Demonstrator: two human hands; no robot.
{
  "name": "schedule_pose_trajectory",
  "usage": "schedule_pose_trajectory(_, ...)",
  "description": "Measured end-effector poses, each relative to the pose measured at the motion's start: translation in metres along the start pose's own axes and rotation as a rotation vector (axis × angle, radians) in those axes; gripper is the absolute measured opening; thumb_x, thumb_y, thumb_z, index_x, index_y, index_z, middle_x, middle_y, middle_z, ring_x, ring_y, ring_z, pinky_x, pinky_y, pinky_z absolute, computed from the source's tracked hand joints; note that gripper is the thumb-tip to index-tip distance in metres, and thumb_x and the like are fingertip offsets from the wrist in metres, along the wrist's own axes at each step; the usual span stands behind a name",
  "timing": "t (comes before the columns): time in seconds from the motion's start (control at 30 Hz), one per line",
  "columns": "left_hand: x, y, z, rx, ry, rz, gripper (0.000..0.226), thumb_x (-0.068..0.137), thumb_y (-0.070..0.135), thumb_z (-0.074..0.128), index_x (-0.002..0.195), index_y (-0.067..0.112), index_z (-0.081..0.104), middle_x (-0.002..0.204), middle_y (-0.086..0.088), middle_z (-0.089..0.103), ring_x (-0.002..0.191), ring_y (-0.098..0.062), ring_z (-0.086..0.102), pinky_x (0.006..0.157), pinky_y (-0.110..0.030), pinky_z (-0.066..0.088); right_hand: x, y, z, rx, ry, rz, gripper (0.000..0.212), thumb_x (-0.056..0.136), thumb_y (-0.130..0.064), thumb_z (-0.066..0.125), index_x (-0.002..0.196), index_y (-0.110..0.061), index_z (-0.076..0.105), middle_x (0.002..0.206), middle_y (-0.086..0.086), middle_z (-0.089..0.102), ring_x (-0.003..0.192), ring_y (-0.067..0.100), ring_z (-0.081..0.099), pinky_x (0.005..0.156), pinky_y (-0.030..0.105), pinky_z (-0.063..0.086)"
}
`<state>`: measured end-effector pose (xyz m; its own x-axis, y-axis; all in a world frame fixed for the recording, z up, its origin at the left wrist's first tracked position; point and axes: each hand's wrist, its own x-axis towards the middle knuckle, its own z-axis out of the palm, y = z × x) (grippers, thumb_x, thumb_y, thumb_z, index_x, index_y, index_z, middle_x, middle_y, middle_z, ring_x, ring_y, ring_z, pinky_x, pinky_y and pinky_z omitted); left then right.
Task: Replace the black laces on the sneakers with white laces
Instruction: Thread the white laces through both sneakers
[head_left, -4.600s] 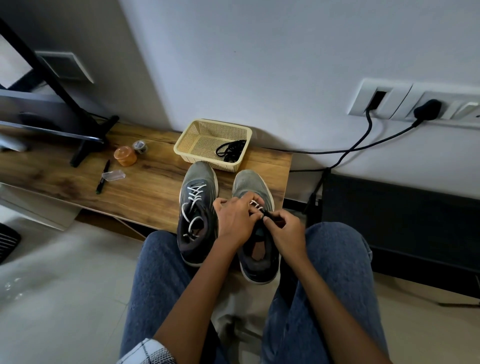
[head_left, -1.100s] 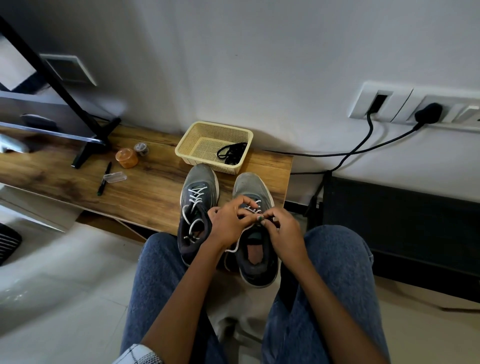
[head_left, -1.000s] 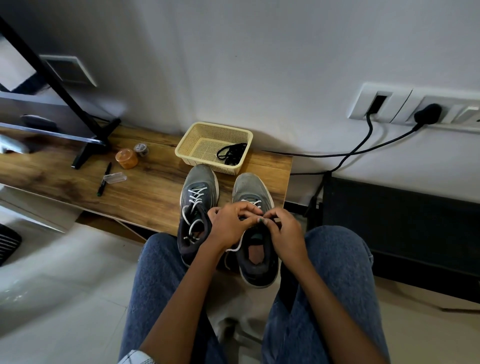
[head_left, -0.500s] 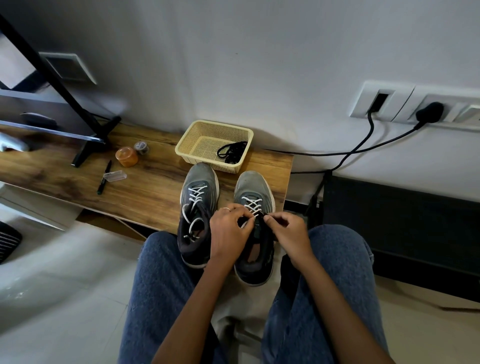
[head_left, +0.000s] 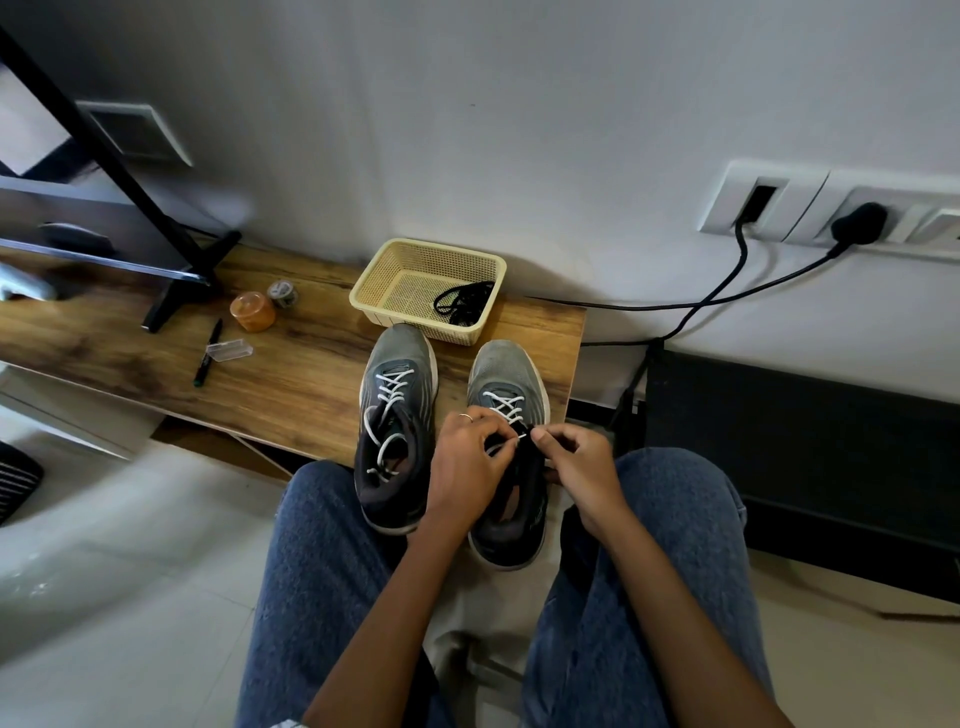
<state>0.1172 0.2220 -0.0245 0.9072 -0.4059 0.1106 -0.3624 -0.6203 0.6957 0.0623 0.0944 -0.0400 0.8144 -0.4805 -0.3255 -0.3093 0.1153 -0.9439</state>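
Observation:
Two grey sneakers stand side by side at the near edge of the wooden table. The left sneaker (head_left: 397, 410) carries a white lace, loose at the top. The right sneaker (head_left: 506, 374) has a white lace (head_left: 504, 406) crossed over its lower eyelets. My left hand (head_left: 467, 467) and my right hand (head_left: 582, 467) are over the right sneaker's tongue, each pinching part of the white lace near the upper eyelets. Black laces (head_left: 464, 303) lie bunched in the yellow basket (head_left: 395, 275) behind the shoes.
On the wooden table (head_left: 291, 384) lie a black pen (head_left: 208, 352), a clear case (head_left: 228, 351), an orange jar (head_left: 253, 310) and a small round tin (head_left: 282, 292). A black stand leg (head_left: 176, 291) sits at the left. Power cables (head_left: 727, 291) hang from wall sockets at the right.
More white crossings now show on the right sneaker. Both hands have shifted nearer, from the middle eyelets to the upper ones, and the shoe sits slightly farther onto the table.

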Motion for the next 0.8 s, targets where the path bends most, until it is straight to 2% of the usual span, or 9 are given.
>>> schedule_pose_trajectory(0.2,-0.0005,0.0018,0.0004,0.01,0.023,-0.028,0.001,0.083,0.017,0.07,0.083,0.016,0.069,0.094,0.006,0.064,0.097,-0.011,0.049,0.079,-0.026,0.045,-0.0014,-0.0007,-0.0002,-0.032,-0.012,-0.021,0.01,0.091,-0.018,0.062,0.087,-0.018,0.071,0.087,0.0,0.069,0.087,0.013,0.065,0.08,0.031,0.054)
schedule_pose_trajectory(0.43,0.004,-0.0039,-0.0009,0.034,-0.04,0.02,0.002,0.082,0.017,0.07,0.084,0.018,0.07,0.094,0.008,0.065,0.096,-0.006,0.044,0.079,-0.023,0.042,-0.0015,-0.0016,-0.0006,-0.038,-0.016,-0.017,0.011,0.092,-0.018,0.061,0.091,-0.015,0.071,0.089,0.002,0.07,0.089,0.016,0.066,0.08,0.032,0.054)
schedule_pose_trajectory(0.8,0.0067,-0.002,0.0013,0.039,-0.038,-0.018,0.001,0.083,0.018,0.069,0.084,0.019,0.07,0.094,0.008,0.065,0.099,-0.007,0.045,0.081,-0.026,0.043,-0.0012,-0.0018,0.0002,-0.083,-0.039,-0.053,0.011,0.091,-0.02,0.062,0.085,-0.022,0.071,0.088,0.001,0.071,0.089,0.016,0.067,0.084,0.039,0.056)
